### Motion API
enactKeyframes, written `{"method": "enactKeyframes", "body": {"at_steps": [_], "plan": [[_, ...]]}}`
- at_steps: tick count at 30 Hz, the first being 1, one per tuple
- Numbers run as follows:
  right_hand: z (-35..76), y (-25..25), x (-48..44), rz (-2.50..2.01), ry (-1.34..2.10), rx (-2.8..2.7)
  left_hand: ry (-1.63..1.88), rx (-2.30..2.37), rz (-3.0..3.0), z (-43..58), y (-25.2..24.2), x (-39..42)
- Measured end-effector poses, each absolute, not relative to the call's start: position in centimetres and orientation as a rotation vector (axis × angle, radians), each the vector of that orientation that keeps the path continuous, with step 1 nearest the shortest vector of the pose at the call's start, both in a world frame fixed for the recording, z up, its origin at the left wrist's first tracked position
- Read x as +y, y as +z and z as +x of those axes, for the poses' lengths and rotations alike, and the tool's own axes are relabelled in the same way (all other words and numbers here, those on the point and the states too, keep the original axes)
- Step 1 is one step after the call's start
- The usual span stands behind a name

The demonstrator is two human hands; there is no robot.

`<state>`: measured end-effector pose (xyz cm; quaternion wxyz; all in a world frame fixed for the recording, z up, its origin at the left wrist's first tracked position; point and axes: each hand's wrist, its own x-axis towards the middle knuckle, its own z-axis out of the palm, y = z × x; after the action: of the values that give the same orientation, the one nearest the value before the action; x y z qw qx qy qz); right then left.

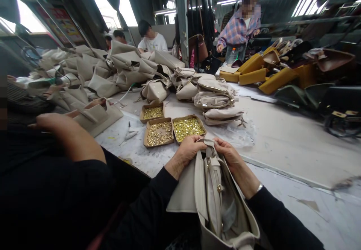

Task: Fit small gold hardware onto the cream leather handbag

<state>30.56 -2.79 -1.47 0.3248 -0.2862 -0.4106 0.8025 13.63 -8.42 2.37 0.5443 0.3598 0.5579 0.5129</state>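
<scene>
A beige handbag point(201, 189) lies open in front of me, its far end at the table's near edge. Inside it shows a zipped divider point(214, 182) with a gold-coloured pull. My left hand point(188, 149) pinches the bag's far edge from the left. From the right, my right hand point(229, 153) grips the same end, its fingers close to those of the left. A small tab or strap end point(209, 142) shows between the fingertips. Just beyond the hands stand cardboard trays of small gold-coloured metal pieces, the nearest one point(203, 132) almost touching my left hand.
To the left, a co-worker's bare arm point(70, 133) reaches over another beige bag point(98, 118). Beige bag parts point(124, 69) are heaped behind the trays, with stacked pouches point(214, 99) beside them. Mustard bags point(254, 73) lie at the right. Other people stand or sit farther back.
</scene>
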Motion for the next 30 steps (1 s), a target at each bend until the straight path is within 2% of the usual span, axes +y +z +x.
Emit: {"method": "enactKeyframes", "body": {"at_steps": [4, 11, 13, 17, 20, 30], "plan": [[31.0, -1.0, -3.3, -0.698, 2.063, -1.064, 1.288, 1.403, 0.972, 14.4, 2.8, -9.0], [32.3, 1.0, -4.4, -0.686, 1.851, -1.379, 1.314, 1.592, 1.630, 14.4, 4.5, -11.8], [32.6, 1.8, -5.7, -0.623, 1.592, -1.507, 1.428, 1.618, 1.848, 14.3, 4.1, -12.8], [33.3, 2.7, -8.8, -0.413, 0.767, -1.809, 1.695, 1.468, 2.122, 14.3, 2.4, -14.6], [33.9, 2.5, -10.2, -0.312, 0.454, -1.923, 1.798, 1.399, 2.213, 14.5, 1.6, -15.5], [33.6, 1.2, -10.0, -0.267, 0.358, -2.014, 1.826, 1.464, 2.222, 14.5, 0.3, -15.4]]}}
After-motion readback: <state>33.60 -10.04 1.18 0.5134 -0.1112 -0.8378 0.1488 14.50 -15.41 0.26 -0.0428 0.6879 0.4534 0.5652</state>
